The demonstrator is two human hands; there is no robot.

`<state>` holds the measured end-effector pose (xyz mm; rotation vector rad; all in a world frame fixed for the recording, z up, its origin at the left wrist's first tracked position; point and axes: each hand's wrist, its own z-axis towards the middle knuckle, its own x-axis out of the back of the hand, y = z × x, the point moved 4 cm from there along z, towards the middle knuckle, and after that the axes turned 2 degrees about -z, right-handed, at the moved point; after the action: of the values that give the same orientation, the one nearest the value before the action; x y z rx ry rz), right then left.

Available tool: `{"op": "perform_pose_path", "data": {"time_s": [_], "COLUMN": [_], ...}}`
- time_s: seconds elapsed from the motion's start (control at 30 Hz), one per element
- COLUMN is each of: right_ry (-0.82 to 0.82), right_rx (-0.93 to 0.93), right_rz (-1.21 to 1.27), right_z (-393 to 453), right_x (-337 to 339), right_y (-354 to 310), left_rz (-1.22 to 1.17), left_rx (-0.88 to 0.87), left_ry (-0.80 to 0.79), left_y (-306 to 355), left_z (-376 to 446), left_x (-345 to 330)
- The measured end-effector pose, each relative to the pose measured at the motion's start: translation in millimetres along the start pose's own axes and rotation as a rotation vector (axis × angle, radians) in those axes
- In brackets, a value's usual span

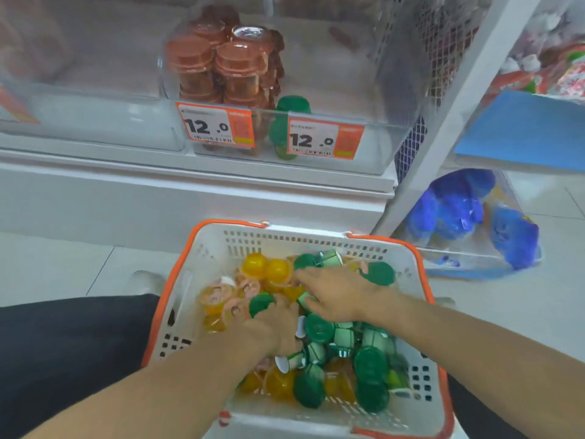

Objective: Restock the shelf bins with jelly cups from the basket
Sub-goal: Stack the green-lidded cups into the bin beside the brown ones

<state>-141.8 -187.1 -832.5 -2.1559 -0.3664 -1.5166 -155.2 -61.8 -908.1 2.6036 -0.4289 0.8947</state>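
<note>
— What fills your view, biggest first?

— I see the white shelf unit (196, 198) across the top, with a clear shelf bin (373, 153) on it. Inside, stacked red jelly cups (221, 68) stand at the left, and a short stack of green ones (289, 122) sits just beside them. Two orange price tags (218, 126) hang on the bin's front.

— And below?

— A white basket with orange rim (164, 299) stands on the floor tiles, holding a jumble of yellow jelly cups (266, 269) and green jelly cups (370, 364).

— The hands?

— Both are down in the basket. My left hand (272, 327) is buried among the cups with fingers curled; I cannot tell what it holds. My right hand (338, 293) lies with fingers spread over the green cups, touching them, gripping nothing that I can see.
</note>
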Motion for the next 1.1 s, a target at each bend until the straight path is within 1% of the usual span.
{"op": "perform_pose_path", "data": {"time_s": [0.07,0.1,0.13,0.23,0.3,0.37,0.43,0.53,0.63,0.7,0.77,0.8,0.83,0.9,0.97,1.03,1.1], "right_ry": [-0.207,-0.258,-0.264,-0.195,-0.202,-0.221,-0.248,-0.304,-0.335,-0.353,-0.348,-0.349,-0.354,-0.337,-0.245,-0.145,-0.105], "right_rx": [-0.086,-0.115,-0.133,-0.139,-0.129,-0.141,-0.168,-0.209,-0.24,-0.236,-0.243,-0.264,-0.287,-0.306,-0.282,-0.252,-0.211], "right_rz": [-0.051,-0.065,-0.074,-0.124,-0.153,-0.143,-0.104,-0.043,0.047,0.105,0.173,0.242,0.336,0.535,0.675,0.79,0.987], "right_z": [-7.6,-11.2,-13.4,-13.4,-11.4,-9.7,-7.8,-2.7,1.0,2.6,4.8,5.9,6.4,5.5,2.4,-3.5,-8.0], "right_x": [-33.8,-44.7,-50.2,-53.4,-54.3,-54.6,-52.7,-53.1,-51.1,-37.6,-12.1,4.2,23.0,65.6,112.7,157.0,191.1], "right_y": [6.7,7.7,7.3,2.8,-1.9,-4.4,-3.6,-1.5,-1.1,-1.1,1.2,2.9,4.5,6.0,7.2,9.2,10.1], "left_rz": [-0.044,-0.077,-0.108,-0.194,-0.268,-0.402,-0.51,-0.583,-0.636,-0.724,-0.836,-0.948,-1.102,-1.347,-1.448,-1.485,-1.465], "left_rx": [0.013,0.025,0.037,0.062,0.081,0.115,0.142,0.138,0.117,0.104,0.126,0.134,0.123,0.024,-0.123,-0.239,-0.319], "left_ry": [0.105,0.157,0.201,0.348,0.425,0.456,0.439,0.382,0.393,0.347,0.254,0.177,0.067,-0.176,-0.328,-0.411,-0.403], "left_y": [1.3,0.8,1.0,-2.1,-6.0,-10.0,-13.5,-21.5,-28.2,-33.1,-42.2,-47.4,-50.4,-51.6,-48.1,-39.0,-26.2], "left_z": [1.3,1.8,1.2,3.3,4.7,8.0,10.2,12.3,2.6,-7.3,-17.0,-22.4,-26.8,-37.3,-53.5,-74.2,-97.1], "left_x": [-3.7,-4.8,-5.6,-11.3,-14.9,-17.8,-17.5,-16.0,-6.9,4.0,15.0,20.8,27.7,50.1,86.9,128.0,168.4]}}
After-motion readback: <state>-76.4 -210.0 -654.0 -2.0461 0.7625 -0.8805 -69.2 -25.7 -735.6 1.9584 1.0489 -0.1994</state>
